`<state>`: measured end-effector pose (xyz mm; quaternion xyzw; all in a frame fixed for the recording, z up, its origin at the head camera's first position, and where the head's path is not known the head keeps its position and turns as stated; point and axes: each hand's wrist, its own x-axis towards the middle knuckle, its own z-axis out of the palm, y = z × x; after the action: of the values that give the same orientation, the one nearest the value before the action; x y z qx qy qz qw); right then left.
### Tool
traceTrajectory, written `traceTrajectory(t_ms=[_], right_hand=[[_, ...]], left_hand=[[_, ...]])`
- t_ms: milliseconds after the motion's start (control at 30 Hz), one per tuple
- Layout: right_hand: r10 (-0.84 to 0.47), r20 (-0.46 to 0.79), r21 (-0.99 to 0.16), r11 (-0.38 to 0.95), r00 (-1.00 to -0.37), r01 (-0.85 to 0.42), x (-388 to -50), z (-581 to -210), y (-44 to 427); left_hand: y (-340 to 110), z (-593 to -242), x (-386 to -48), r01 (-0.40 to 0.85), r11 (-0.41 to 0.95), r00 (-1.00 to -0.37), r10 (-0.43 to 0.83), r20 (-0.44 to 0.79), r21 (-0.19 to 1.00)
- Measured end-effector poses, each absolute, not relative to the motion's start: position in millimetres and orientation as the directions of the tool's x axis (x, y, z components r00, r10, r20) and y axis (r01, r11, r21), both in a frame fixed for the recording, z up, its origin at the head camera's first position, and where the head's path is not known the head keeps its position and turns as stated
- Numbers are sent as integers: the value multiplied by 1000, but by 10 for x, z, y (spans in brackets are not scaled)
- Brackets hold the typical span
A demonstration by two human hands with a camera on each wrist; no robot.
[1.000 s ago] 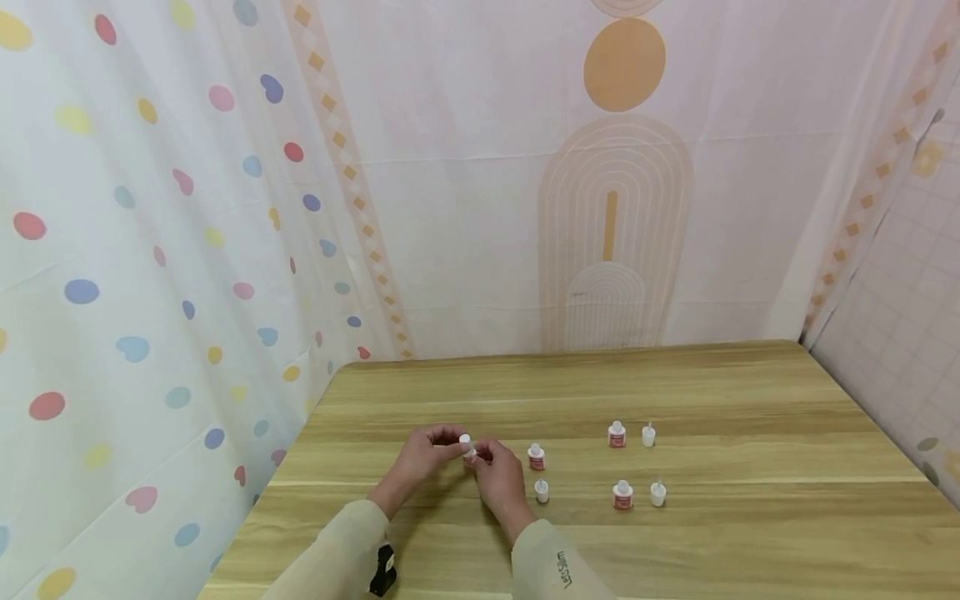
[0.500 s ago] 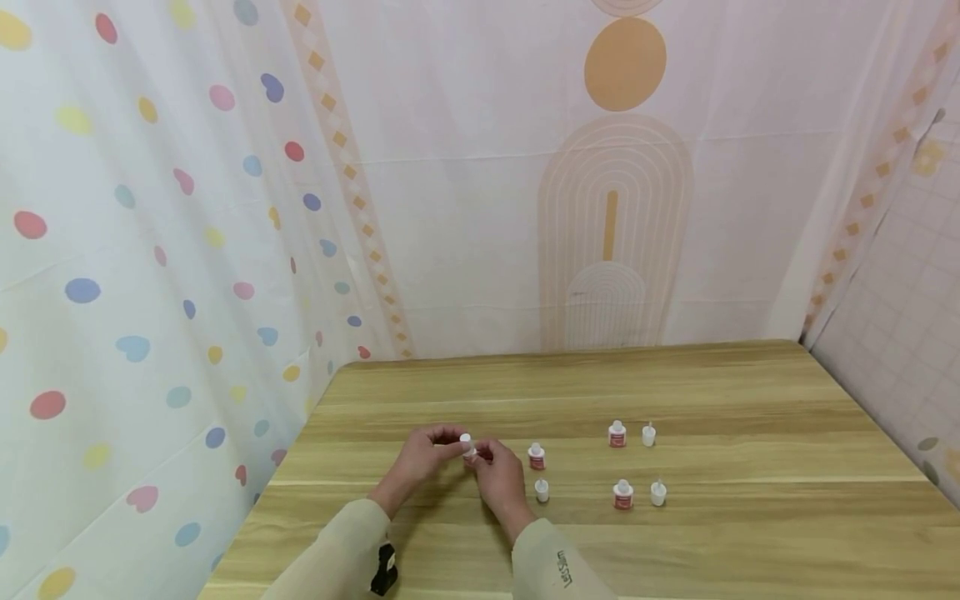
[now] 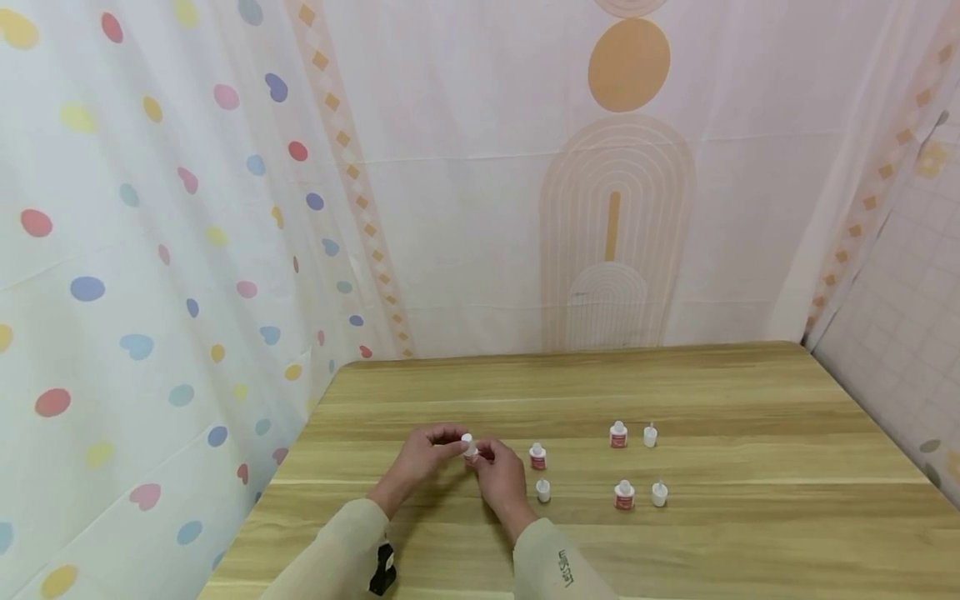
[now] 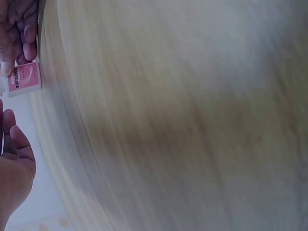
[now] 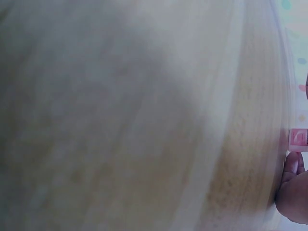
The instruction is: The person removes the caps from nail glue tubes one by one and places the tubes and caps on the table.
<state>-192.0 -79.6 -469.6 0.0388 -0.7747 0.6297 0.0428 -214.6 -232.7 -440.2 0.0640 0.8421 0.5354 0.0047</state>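
In the head view my left hand pinches the white cap of a small bottle, and my right hand holds that bottle's lower part. The bottle is upright, with a pink label facing the left wrist camera; fingers partly cover it. Low in the right wrist view, the right hand touches the bottle's side. Just right of the hands stands an uncapped bottle with a pink-red label. Its near neighbour is a white brush cap, set down with the brush pointing up.
Farther right, two more uncapped bottles stand, one behind and one in front. Each has an upturned brush cap beside it, the rear cap and the front cap. A black object lies by the left sleeve on the wooden table.
Both hands stay at nearly the same place on the bottle. Only a slight shift of the whole head view shows; the other bottles and caps stand as before.
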Motion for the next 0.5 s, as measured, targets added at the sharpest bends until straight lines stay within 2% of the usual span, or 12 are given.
traceTrajectory(t_ms=[500], right_hand=[[1, 116, -971, 209, -993, -113, -1912, -4689, -794]], left_hand=[[-2313, -4392, -2146, 86, 408, -993, 113, 43, 909]])
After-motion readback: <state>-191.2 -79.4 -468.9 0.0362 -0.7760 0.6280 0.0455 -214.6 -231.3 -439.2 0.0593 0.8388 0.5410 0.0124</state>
